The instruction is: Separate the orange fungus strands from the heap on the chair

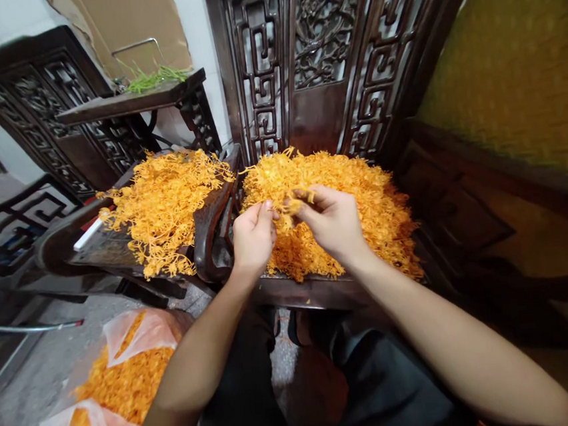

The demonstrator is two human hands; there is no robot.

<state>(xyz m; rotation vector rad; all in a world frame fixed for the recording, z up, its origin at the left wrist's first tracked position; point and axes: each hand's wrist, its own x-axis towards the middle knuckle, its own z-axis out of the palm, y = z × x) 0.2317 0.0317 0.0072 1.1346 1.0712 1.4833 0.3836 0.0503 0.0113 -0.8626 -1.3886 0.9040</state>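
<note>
A large heap of orange stringy, branching pieces [363, 198] covers the seat of the carved wooden bench in front of me. Over this heap my left hand [254, 237] is closed, thumb and forefinger pinched on the edge of an orange stringy piece [291, 205]. My right hand [336, 225] grips the same small bunch from the other side, its fingers curled around it. The two hands are close together, with the orange strands between them. Exactly how many strands are held cannot be made out.
Another orange heap [165, 198] lies on a dark wooden surface to the left, beside a white stick-like object [89, 233]. On the floor stands an open plastic bag [100, 418] of orange pieces. Green stems [155, 78] rest on a small table [118, 107]. A carved backrest [322, 112] rises behind.
</note>
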